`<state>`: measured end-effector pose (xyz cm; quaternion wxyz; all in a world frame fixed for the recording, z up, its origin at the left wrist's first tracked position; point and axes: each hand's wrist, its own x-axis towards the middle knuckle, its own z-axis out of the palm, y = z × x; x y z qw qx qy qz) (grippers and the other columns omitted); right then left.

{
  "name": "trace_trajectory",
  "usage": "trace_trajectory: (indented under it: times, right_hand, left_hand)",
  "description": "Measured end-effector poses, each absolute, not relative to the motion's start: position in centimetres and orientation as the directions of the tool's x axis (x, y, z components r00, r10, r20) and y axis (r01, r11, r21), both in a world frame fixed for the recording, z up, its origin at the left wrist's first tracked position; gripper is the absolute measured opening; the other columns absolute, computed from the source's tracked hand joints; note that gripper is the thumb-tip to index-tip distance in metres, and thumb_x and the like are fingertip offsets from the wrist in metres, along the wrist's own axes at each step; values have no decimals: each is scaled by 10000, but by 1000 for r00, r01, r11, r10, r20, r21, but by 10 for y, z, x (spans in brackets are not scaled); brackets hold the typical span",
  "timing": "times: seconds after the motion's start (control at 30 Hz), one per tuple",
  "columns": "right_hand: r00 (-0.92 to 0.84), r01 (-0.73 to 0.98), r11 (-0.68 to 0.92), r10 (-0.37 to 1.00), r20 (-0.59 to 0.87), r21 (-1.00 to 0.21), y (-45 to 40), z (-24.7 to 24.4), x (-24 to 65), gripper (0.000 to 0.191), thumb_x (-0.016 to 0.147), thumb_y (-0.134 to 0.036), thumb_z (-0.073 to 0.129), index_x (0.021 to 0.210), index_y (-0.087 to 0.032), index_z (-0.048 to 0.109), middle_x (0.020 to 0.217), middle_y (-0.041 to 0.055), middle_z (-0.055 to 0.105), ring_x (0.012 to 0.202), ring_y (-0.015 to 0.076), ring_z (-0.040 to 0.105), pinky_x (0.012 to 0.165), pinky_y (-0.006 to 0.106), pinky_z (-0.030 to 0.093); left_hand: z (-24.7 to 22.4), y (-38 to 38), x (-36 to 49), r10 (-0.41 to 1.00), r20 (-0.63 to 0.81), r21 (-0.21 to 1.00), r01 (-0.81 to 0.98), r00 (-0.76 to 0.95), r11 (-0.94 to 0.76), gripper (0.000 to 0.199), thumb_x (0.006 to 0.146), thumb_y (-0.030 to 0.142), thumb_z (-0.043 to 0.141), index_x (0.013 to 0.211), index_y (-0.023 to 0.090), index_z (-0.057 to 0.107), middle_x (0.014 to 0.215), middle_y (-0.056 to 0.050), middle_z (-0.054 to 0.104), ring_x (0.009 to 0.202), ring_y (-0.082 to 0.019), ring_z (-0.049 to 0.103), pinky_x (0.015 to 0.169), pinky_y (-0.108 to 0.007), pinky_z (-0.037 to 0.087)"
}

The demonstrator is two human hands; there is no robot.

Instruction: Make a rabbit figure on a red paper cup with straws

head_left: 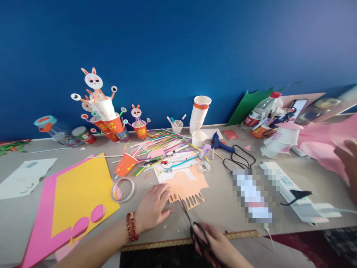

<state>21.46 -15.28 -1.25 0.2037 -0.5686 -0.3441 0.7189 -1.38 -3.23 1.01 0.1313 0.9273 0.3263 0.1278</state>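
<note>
My left hand (154,206), with a red bead bracelet (131,226) on its wrist, lies palm down with its fingers stretched out. Its fingertips touch the left edge of a peach-coloured sheet of paper (189,186), which has cut-out slots and pointed strips along its near edge. Black-handled scissors (200,238) are in my right hand (213,242), fingers through the handles. The scissor tips reach the paper's near edge beside my left fingertips. White paper pieces (181,175) lie at the sheet's far side.
Drinking straws and markers (167,145) lie piled behind the paper. A tape roll (122,190) and yellow sheet (80,193) are left. Rabbit-faced paper cups (139,130) stand behind. A blue glue gun (221,143) and power strip (290,190) lie right; another person's hand (347,160) is beyond.
</note>
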Motion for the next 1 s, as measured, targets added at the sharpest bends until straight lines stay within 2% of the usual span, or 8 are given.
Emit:
trace_trajectory:
  times: [0.13, 0.3, 0.5, 0.73, 1.0]
  right_hand:
    - [-244, 120, -675, 691, -680, -728, -147, -13, 209, 753, 677, -938, 426, 721, -190, 505, 488, -52, 532, 258, 37, 313, 259, 170, 195]
    - [-254, 94, -661, 707, -660, -745, -141, -6, 201, 726, 710, -909, 431, 680, -187, 500, 463, -59, 502, 250, 36, 316, 252, 165, 197]
    - [-217, 44, -671, 717, -663, -740, -133, -5, 194, 693, 734, -878, 443, 677, -190, 495, 420, -74, 477, 242, 37, 308, 230, 153, 199]
    - [-239, -35, -689, 709, -663, -724, -127, 2, 192, 662, 720, -858, 496, 806, -202, 462, 498, -57, 580, 254, 32, 326, 229, 137, 210]
    - [-256, -28, -673, 720, -646, -739, -127, 5, 194, 615, 749, -821, 501, 815, -213, 436, 460, -88, 548, 234, 22, 269, 236, 139, 190]
  left_hand:
    - [3, -33, -12, 668, 206, 344, 586, 715, -733, 272, 835, 169, 652, 1082, 163, 539, 1249, -137, 563, 1101, -293, 579, 934, -444, 530]
    - [-1, -31, -11, 625, 316, 336, 532, 714, -777, 92, 922, 106, 517, 967, 170, 566, 1031, -86, 609, 957, -232, 589, 851, -371, 537]
    - [-5, -28, -12, 590, 362, 299, 510, 721, -807, 187, 979, 151, 442, 861, 175, 585, 877, -65, 614, 839, -214, 569, 754, -340, 511]
    - [-8, -26, -14, 558, 386, 278, 484, 734, -830, 243, 994, 162, 411, 807, 173, 565, 831, -54, 614, 778, -201, 534, 706, -332, 451]
    - [-4, -27, -15, 543, 389, 286, 463, 744, -839, 265, 999, 166, 395, 803, 180, 574, 805, -49, 613, 759, -193, 507, 691, -326, 430]
